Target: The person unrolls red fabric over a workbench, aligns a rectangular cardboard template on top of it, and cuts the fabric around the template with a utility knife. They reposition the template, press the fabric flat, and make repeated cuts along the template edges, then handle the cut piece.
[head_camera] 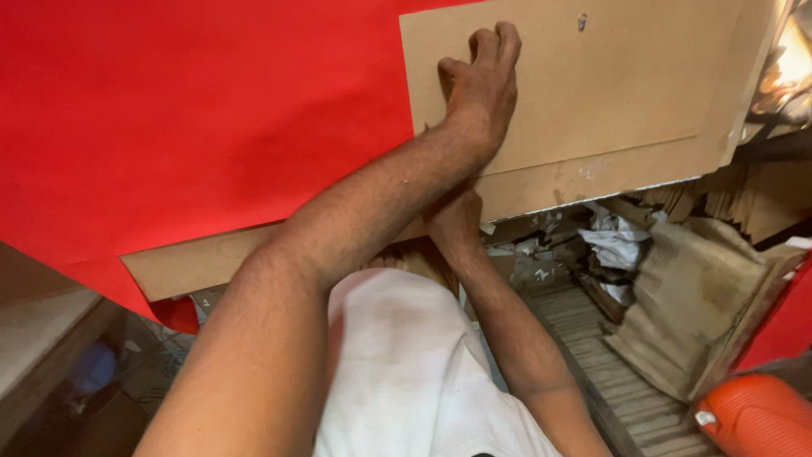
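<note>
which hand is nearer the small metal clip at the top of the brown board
Left. The left hand presses flat on the brown board, just left of and below the metal clip. The right hand sits lower, at the board's bottom edge.

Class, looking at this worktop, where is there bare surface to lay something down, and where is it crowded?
Bare: the red sheet left of the left hand, and the brown board right of it. Crowded: under the board's edge, round the right hand, with paper scraps and cardboard.

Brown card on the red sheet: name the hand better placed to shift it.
Probably the left. The left hand presses on the face of the brown card over the red sheet; the right hand sits at the lower edge, partly hidden under the left forearm.
</note>
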Tool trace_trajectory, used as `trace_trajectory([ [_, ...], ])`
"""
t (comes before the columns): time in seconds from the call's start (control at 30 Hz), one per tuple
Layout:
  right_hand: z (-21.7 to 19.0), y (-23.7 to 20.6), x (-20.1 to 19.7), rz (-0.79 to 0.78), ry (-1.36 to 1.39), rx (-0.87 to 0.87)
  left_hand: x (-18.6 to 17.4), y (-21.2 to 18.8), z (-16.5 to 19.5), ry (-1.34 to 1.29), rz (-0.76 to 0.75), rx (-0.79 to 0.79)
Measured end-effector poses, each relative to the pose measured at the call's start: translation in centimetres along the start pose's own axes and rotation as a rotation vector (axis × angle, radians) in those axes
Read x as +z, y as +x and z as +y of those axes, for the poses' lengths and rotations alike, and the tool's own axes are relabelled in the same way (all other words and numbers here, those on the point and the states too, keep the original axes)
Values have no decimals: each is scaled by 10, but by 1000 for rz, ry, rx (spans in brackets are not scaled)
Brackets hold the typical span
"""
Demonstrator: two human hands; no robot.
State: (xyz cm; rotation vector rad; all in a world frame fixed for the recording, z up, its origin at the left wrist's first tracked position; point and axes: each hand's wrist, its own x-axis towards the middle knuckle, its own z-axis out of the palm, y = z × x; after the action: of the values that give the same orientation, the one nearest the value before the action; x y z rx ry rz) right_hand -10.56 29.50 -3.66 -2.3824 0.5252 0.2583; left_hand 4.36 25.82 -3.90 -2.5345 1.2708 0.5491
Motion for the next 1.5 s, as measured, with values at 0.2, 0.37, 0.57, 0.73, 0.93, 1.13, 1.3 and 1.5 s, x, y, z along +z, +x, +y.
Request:
trace_trajectory([
  [0.2, -47, 84, 32, 88, 38, 211, 7, 0, 1, 189, 11, 79],
  [0.37, -73, 120, 36, 213, -200, 123, 9, 2, -3, 29, 90, 20],
  [0.57, -79, 118, 32, 259, -235, 120, 3, -3, -7, 160, -7, 124],
  [0.73, -77, 117, 32, 224, -245, 132, -1, -4, -7, 120, 5, 125],
  [0.93, -71, 110, 30, 188, -248, 146, 13, -1, 4, 41, 24, 90],
  [1.13, -42, 68, 38, 129, -86, 193, 22, -3, 8, 187, 215, 67],
  [1.3, 8, -6, 66, 301, 355, 130, 18, -7, 12, 167, -36, 188],
  [1.5, 25, -96, 71, 209, -179, 268, 26, 1, 23, 52, -11, 167],
])
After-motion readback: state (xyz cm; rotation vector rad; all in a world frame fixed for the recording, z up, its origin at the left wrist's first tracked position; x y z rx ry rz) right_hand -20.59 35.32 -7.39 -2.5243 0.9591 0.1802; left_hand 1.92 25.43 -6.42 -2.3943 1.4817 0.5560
